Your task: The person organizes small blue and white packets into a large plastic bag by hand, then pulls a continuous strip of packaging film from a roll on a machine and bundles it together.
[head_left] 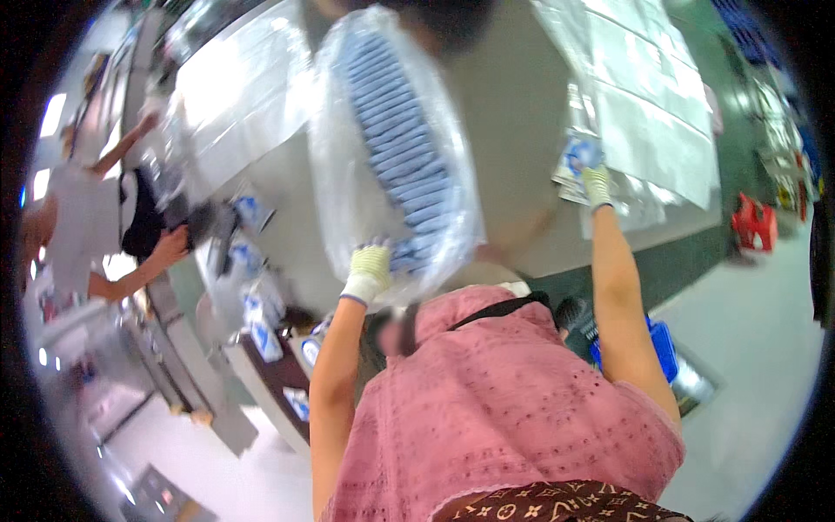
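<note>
Occlusion, edge cuts and blur flagged.
Contact of left gloved hand (369, 271) with clear plastic bag (335, 178) is blurred, grip unclear. Blue-and-white packet (579, 153) is partly covered by right gloved hand (597, 184). Blue stacked pieces (396, 130) are veiled by the bag, kind unclear. Blue container (664, 350) is half hidden behind right forearm (619, 291). Dark shape (448, 19) is cut off by top edge, unidentifiable. Co-worker (91, 217) is smeared at left.

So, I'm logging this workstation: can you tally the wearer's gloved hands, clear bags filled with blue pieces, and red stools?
Gloved hands (left hand, right hand): 2
Clear bag filled with blue pieces: 1
Red stool: 1
Total: 4
</note>
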The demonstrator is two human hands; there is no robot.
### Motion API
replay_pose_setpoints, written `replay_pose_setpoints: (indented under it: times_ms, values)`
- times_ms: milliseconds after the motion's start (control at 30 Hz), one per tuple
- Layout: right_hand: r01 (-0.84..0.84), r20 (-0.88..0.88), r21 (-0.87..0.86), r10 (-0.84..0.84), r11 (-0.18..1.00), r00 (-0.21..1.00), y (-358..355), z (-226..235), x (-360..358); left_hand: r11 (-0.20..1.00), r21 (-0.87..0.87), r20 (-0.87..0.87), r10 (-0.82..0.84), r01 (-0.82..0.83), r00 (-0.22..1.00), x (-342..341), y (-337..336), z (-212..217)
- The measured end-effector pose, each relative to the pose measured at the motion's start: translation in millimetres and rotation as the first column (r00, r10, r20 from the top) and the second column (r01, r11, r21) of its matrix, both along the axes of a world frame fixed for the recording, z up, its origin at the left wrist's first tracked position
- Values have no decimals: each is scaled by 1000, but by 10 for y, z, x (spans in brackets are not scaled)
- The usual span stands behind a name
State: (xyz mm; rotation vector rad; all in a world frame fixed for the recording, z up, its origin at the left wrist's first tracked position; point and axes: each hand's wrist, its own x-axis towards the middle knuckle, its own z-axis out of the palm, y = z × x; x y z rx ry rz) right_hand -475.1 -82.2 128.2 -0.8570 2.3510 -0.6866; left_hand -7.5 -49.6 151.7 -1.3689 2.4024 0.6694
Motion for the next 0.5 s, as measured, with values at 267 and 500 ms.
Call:
replay_pose_setpoints:
  times_ms: [267,500]
  values:
    - [-91,360,-688,448,720,818,-142,647,1330,994,97,-8,-44,45,999,21,-32,199]
    - [-982,-211,-173,971,74,110,-245,597,3331,987,57,102,-154,149,983,194,-71,283]
